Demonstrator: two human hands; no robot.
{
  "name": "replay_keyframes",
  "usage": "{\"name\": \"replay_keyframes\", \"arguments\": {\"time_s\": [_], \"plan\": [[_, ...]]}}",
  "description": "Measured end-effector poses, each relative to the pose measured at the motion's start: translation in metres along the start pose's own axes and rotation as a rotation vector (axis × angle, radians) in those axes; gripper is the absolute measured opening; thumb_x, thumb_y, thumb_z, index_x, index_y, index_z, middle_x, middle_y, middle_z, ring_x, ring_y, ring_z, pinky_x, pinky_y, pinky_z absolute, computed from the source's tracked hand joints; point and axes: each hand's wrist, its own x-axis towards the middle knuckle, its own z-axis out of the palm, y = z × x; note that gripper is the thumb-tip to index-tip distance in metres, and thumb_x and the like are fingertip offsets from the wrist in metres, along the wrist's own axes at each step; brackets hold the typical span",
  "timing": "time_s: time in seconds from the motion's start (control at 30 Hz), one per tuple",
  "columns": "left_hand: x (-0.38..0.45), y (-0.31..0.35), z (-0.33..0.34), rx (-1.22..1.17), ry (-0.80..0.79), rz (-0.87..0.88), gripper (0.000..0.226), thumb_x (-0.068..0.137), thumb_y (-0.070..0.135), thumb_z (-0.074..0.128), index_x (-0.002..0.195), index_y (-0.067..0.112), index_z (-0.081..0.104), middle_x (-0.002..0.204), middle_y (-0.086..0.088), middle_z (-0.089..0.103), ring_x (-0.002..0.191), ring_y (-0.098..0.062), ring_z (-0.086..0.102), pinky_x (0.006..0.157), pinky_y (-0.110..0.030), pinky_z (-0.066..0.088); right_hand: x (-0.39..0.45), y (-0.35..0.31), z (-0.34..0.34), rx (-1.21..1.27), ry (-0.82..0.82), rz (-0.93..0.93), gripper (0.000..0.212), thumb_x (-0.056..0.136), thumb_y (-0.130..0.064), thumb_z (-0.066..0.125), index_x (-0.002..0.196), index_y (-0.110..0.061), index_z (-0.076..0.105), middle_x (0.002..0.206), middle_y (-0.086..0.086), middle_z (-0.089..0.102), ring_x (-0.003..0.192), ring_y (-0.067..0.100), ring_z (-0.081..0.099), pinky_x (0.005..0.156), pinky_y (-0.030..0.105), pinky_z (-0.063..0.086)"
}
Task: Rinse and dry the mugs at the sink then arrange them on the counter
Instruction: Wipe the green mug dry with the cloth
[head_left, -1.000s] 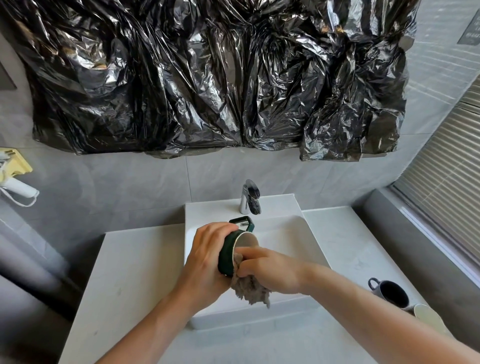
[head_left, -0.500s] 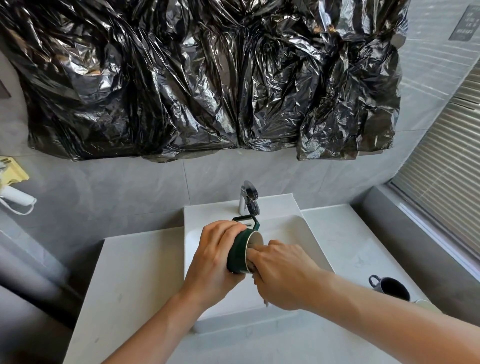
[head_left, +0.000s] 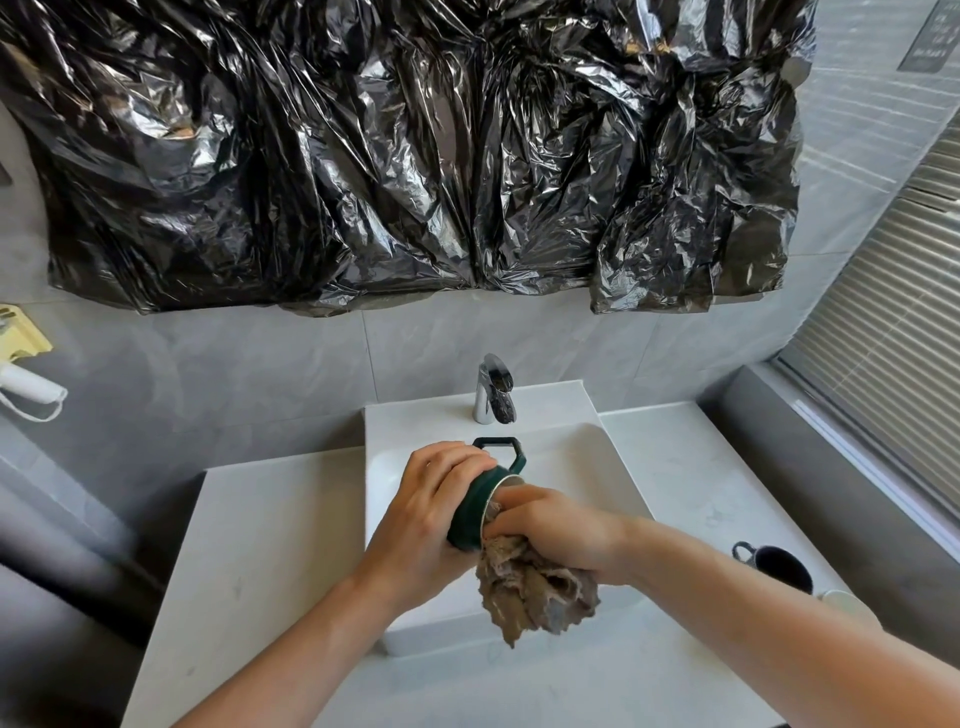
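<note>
Two hands work over the sink (head_left: 613, 467), which sits in the counter (head_left: 270, 545) below the tap (head_left: 493, 387). Left hand (head_left: 431, 514) wraps its curled fingers round the body of the green mug (head_left: 475, 506), held on its side above the basin with mouth facing right and handle (head_left: 498, 449) up. Right hand (head_left: 561, 530) grips a brown cloth (head_left: 535, 592), part pushed into the mug mouth, the rest hanging loose. Mug looks rigid and breakable, likely slick if wet (judging by glaze), so body wrap or handle is the safest hold; cloth is soft and limp. Dark mug (head_left: 779, 566) stands on the counter at right, a pale item (head_left: 852, 608) just beside it half hidden by the right forearm. Mug interior and right fingertips hidden by cloth; cannot tell wetness.
</note>
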Motion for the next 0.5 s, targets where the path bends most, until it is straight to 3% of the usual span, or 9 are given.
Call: {"name": "replay_keyframes", "arguments": {"time_s": [0.1, 0.2, 0.27, 0.4, 0.5], "plan": [[0.001, -0.004, -0.001, -0.019, 0.007, -0.049, 0.061, 0.08, 0.028, 0.076, 0.136, 0.012, 0.059, 0.138, 0.002, 0.055, 0.131, -0.022, 0.048, 0.115, -0.026, 0.037, -0.003, 0.008, 0.0, 0.017, 0.038, -0.066, 0.025, 0.094, -0.001, 0.05, 0.073, -0.014, 0.048, 0.074, 0.0, 0.047, 0.072, 0.015, 0.047, 0.067, 0.026, 0.042], [0.005, -0.002, -0.001, -0.017, -0.004, -0.06, 0.067, 0.075, 0.023, 0.083, 0.137, 0.013, 0.059, 0.139, 0.003, 0.055, 0.131, -0.021, 0.047, 0.114, -0.026, 0.038, -0.008, 0.015, 0.004, 0.037, 0.079, -0.161, 0.012, 0.089, -0.007, 0.052, 0.079, -0.004, 0.046, 0.078, 0.003, 0.044, 0.075, 0.018, 0.043, 0.073, 0.034, 0.037], [0.007, -0.001, 0.001, -0.011, -0.016, -0.067, 0.071, 0.072, 0.021, 0.087, 0.136, 0.014, 0.059, 0.138, 0.003, 0.055, 0.131, -0.021, 0.048, 0.112, -0.027, 0.04, -0.013, 0.02, 0.006, 0.011, 0.181, -0.227, 0.007, 0.09, -0.008, 0.054, 0.083, -0.006, 0.054, 0.076, 0.001, 0.048, 0.073, 0.016, 0.047, 0.074, 0.037, 0.041], [0.01, -0.012, -0.002, -0.037, 0.053, -0.21, 0.069, 0.074, 0.041, 0.084, 0.135, 0.019, 0.058, 0.135, 0.009, 0.053, 0.125, -0.015, 0.046, 0.109, -0.018, 0.037, -0.029, 0.029, 0.023, 0.056, 0.314, -0.349, 0.04, 0.091, 0.003, 0.045, 0.102, -0.023, 0.073, 0.077, -0.002, 0.067, 0.07, 0.021, 0.066, 0.07, 0.037, 0.058], [0.012, -0.017, -0.004, -0.012, 0.07, -0.222, 0.072, 0.067, 0.03, 0.086, 0.132, 0.023, 0.057, 0.132, 0.013, 0.054, 0.122, -0.016, 0.049, 0.106, -0.03, 0.044, -0.023, 0.034, 0.025, -0.14, 0.463, -0.535, 0.048, 0.097, -0.001, 0.046, 0.126, -0.035, 0.065, 0.106, -0.005, 0.073, 0.089, 0.009, 0.073, 0.078, 0.032, 0.058]]}}
